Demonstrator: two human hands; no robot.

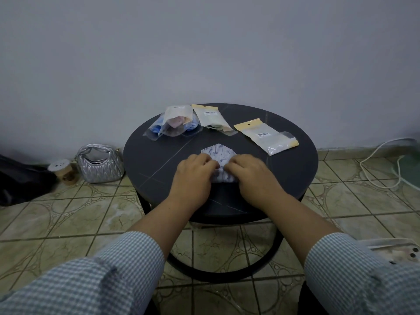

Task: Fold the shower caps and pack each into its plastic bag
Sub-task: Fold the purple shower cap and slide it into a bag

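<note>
A white shower cap with a blue print (218,153) lies partly folded in the middle of the round dark table (159,155). My left hand (193,176) and my right hand (252,176) both press down on its near part, fingers curled onto the fabric, thumbs almost meeting. An empty plastic bag with a yellow header (268,137) lies at the right back of the table. A packed bag holding a pink cap (175,121) rests on one with a blue cap (156,128) at the back left, and a bag with a greenish cap (212,119) lies beside them.
A silver quilted handbag (100,163) and a small wooden-sided container (63,171) stand on the tiled floor left of the table, next to a black bag (20,178). A white cable (381,164) runs along the floor at the right. A grey wall is behind.
</note>
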